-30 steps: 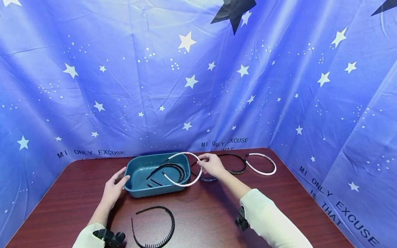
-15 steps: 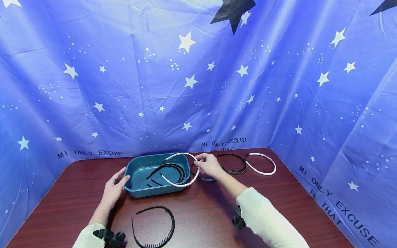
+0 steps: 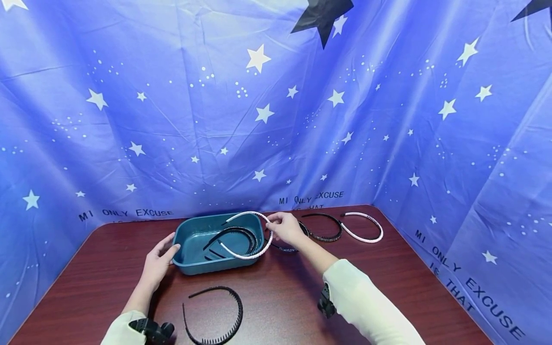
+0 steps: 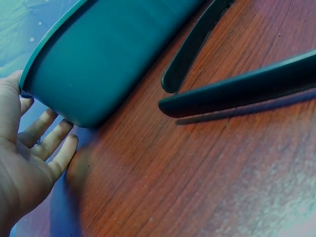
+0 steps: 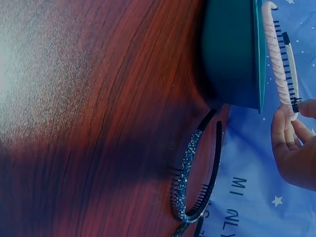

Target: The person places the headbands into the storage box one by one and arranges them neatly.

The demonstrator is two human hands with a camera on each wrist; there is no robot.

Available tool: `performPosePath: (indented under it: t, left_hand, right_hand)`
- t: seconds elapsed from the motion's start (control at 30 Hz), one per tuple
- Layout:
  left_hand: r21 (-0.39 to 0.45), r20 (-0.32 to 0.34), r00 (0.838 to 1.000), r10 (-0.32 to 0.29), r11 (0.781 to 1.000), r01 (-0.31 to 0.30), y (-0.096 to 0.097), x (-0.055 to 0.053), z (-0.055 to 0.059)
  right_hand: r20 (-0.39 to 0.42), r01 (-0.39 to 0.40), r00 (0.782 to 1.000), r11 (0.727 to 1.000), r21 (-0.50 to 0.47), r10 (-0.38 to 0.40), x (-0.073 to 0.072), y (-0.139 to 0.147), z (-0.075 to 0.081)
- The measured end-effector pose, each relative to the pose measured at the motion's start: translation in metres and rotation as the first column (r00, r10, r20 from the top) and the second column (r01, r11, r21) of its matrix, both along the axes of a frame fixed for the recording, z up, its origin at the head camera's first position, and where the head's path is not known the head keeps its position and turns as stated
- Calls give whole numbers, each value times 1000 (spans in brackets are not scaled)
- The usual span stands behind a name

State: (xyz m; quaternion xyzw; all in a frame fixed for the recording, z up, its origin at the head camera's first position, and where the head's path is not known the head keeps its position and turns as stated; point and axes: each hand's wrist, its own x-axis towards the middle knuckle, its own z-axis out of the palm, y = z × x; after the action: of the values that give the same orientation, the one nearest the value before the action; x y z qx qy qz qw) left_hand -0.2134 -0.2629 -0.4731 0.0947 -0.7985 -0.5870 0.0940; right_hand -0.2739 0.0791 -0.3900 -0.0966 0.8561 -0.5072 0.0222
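In the head view, my left hand (image 3: 156, 261) holds the left end of a teal plastic basin (image 3: 211, 268), thumb at its rim. The left wrist view shows the other fingers (image 4: 63, 155) loosely bent by the outer wall. My right hand (image 3: 286, 229) pinches a pale pink toothed headband (image 3: 258, 255) at its curved top. That headband hangs over the basin's right part, its tips pointing left; the right wrist view shows its wrapped band (image 5: 278, 64) above the rim. Black headbands (image 3: 235, 231) lie inside the basin.
A black toothed headband (image 3: 239, 311) lies in front of the basin on the dark red table (image 3: 293, 297). To the right are a glittery headband (image 3: 286, 249), another black one (image 3: 327, 238) and a pale pink one (image 3: 373, 239). Starry blue cloth (image 3: 215, 120) hangs behind.
My right hand has moved a little left with the pink headband, bringing it further over the basin. The left hand and the basin have stayed in place.
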Motion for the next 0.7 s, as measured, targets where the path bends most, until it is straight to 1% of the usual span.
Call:
performPosePath:
  t: [0.17, 0.4, 0.7]
  left_hand:
    - [6, 0, 1000, 1, 1000, -1, 0, 0, 0]
    - [10, 0, 1000, -12, 1000, 12, 0, 0, 0]
    - [0, 5, 1000, -5, 1000, 5, 0, 0, 0]
  right_hand:
    - [-2, -7, 1000, 1000, -4, 7, 0, -3, 0]
    - [3, 4, 1000, 1000, 1, -4, -4, -7, -5]
    - [1, 2, 1000, 1000, 8, -2, -5, -18, -7]
